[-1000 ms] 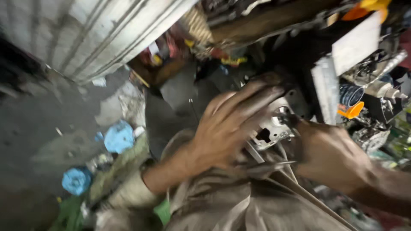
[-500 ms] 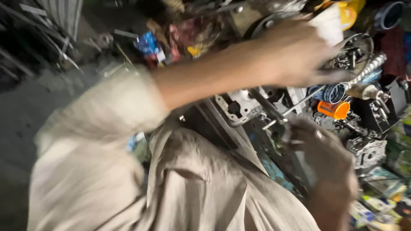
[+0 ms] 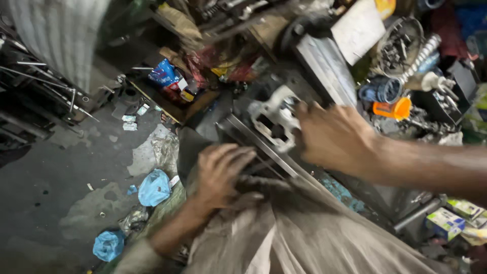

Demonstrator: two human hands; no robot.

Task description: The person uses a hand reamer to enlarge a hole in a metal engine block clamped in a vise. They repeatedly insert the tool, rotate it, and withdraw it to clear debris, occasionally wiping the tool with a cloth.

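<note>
My right hand (image 3: 337,137) is on the casting (image 3: 276,119), a pale metal engine part with square openings. Its fingers (image 3: 304,114) curl over the casting's near edge, so this grip is closed on it, though blur hides just how tightly. I judge it is held from the side so the openings stay in my sight.

My left hand (image 3: 220,175) lies below and to the left of that grip, palm down, fingers spread over dark metal bars (image 3: 264,149) that run under the casting. It holds nothing; it looks like a bracing hand, pinning the bars against my lap so the part above does not shift.

Beyond the right grip, on the cluttered counter (image 3: 324,61), sit an orange cup (image 3: 393,109) and a blue ring (image 3: 380,90), both well apart from the casting. Left of the left hand, down on the floor (image 3: 66,167), lie blue bags (image 3: 153,186) and scraps, out of the way.
</note>
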